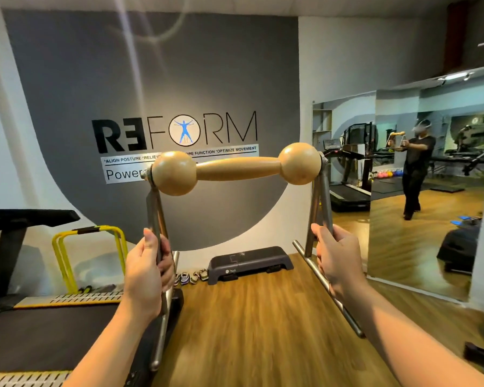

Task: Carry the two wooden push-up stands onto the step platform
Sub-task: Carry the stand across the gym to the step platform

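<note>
The left hand (147,270) was curled tight around the left metal upright of a push-up stand with a pale wooden dumbbell-shaped handle and grey steel frame (236,169), and the right hand (337,255) was wrapped the same way around the right upright. Between them the stand was held up in the air, upright, its wooden bar level and high in view, its two steel foot rails running back toward the person on either side. Only this one stand was in view.

Below lay the wood-grain floor (249,317), with the black belt of a treadmill (53,331) at the left. Farther off, against the wall, sat the dark grey plastic step platform (249,262), bare on top and well apart from the stand. A row of shoes (192,276) stood just left of it, and yellow metal hurdles (87,247) beyond those. A wall mirror (403,185) at the right reflected the person holding the stand.
</note>
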### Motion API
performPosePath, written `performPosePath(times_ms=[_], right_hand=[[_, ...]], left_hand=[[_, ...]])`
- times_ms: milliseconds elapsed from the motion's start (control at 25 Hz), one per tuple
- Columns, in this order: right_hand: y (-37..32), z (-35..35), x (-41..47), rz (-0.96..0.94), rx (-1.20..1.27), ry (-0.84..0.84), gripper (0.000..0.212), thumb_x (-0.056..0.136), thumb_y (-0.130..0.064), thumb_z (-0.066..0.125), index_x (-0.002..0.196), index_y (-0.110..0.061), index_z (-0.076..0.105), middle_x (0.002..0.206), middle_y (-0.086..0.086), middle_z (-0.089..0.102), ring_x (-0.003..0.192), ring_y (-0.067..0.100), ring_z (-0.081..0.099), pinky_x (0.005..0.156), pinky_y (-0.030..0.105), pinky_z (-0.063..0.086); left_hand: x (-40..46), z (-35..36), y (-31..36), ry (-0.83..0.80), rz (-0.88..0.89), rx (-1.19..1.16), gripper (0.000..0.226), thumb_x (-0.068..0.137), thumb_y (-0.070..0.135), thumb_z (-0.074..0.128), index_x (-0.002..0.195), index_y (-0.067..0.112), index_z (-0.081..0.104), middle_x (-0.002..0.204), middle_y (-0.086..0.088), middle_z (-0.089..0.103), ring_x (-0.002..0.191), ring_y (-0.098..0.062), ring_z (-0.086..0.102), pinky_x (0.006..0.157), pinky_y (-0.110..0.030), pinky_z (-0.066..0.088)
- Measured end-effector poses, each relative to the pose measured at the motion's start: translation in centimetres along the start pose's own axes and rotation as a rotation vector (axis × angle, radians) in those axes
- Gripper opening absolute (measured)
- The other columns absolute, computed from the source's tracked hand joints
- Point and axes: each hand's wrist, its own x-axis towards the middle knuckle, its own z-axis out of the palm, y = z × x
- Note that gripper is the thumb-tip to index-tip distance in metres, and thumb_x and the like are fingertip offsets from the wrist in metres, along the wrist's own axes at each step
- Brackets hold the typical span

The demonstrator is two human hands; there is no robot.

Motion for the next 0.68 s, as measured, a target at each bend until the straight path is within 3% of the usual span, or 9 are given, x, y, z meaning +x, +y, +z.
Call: performPosePath(times_ms=[80, 200, 400, 680], right_hand=[[1.8, 0.6, 5.7, -0.018, -0.017, -0.031, 0.037, 0.101, -0.027, 0.060, 0.087, 0.008, 0.058, 0.066, 0.011, 0.040, 0.052, 0.017, 0.037, 0.052, 0.034, 0.030], [4.2, 1.6, 13.4, -0.049, -0.049, -0.079, 0.033, 0.100, -0.031, 0.060, 0.078, -0.007, 0.056, 0.064, 0.010, 0.040, 0.054, 0.020, 0.037, 0.053, 0.035, 0.030], [8.9, 4.3, 24.8, -0.058, -0.096, -0.042, 0.034, 0.099, -0.032, 0.060, 0.072, -0.012, 0.057, 0.058, 0.004, 0.044, 0.055, 0.020, 0.041, 0.054, 0.033, 0.033], [17.2, 10.0, 38.8, -0.043, -0.097, 0.027, 0.031, 0.100, -0.029, 0.062, 0.072, -0.016, 0.063, 0.051, -0.007, 0.047, 0.049, 0.014, 0.045, 0.045, 0.025, 0.038]], left_hand=[[4.5, 1.9, -3.0, 0.034, -0.017, 0.020, 0.054, 0.094, 0.071, 0.050, 0.077, 0.020, 0.057, 0.053, 0.001, 0.032, 0.035, -0.012, 0.025, 0.034, -0.020, 0.022], [10.8, 4.2, -7.0, 0.072, -0.015, -0.003, 0.054, 0.095, 0.070, 0.047, 0.076, 0.020, 0.055, 0.051, 0.001, 0.030, 0.033, -0.012, 0.024, 0.034, -0.020, 0.020], [20.4, 6.3, -13.2, 0.075, 0.003, 0.016, 0.054, 0.097, 0.069, 0.043, 0.077, 0.020, 0.054, 0.052, 0.001, 0.032, 0.033, -0.013, 0.025, 0.033, -0.020, 0.023], [35.4, 6.3, -23.2, 0.040, 0.007, 0.037, 0.056, 0.093, 0.074, 0.047, 0.077, 0.022, 0.057, 0.050, 0.002, 0.033, 0.033, -0.013, 0.025, 0.033, -0.019, 0.025]])
